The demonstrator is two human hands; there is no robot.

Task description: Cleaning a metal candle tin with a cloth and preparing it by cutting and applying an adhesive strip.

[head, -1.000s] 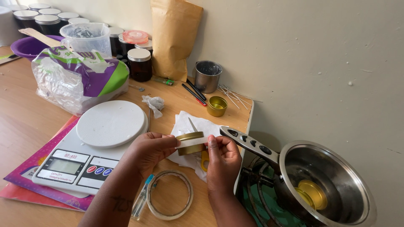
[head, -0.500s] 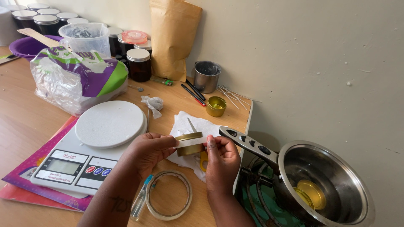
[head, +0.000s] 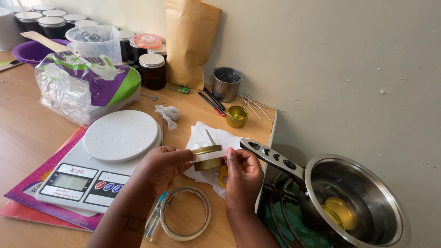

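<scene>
Little has shifted: both hands, left hand (head: 163, 166) and right hand (head: 242, 177), still grasp the gold tin (head: 207, 158), wick taped, unfilled

Head view, single camera: worn at head height, looking steeply down and forward across the tabletop (head: 27, 133) toward the wall. Close range; both hands meet near frame centre, slightly toward 6 o'clock. Jars (head: 151, 69) lie far at 11 o'clock, steel pan (head: 367, 202) near at 4 o'clock. No second view.
</scene>
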